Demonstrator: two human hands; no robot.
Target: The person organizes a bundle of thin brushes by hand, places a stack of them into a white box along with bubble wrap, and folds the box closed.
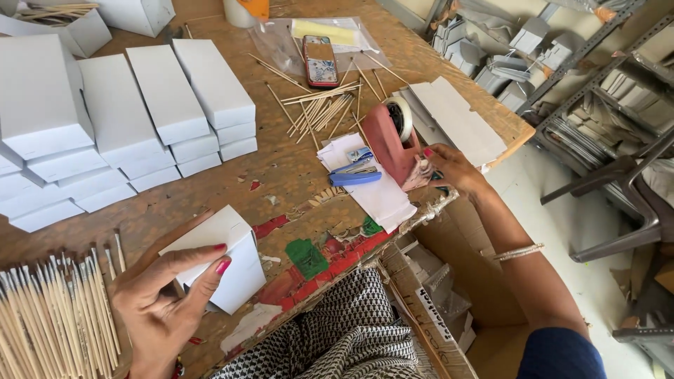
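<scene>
Two hands at work: left hand (165, 298) clasped around a small white carton (225, 256) at the near edge of the worn wooden table (295, 175), thumb and painted fingers closed on its side; right hand (453, 168) reaching to the front of the pink tape dispenser (390, 140), fingertips pinched together, probably on the tape end, though too small to confirm. Best done by keeping the carton flap pressed flat and drawing the strip straight against the cutter.
</scene>
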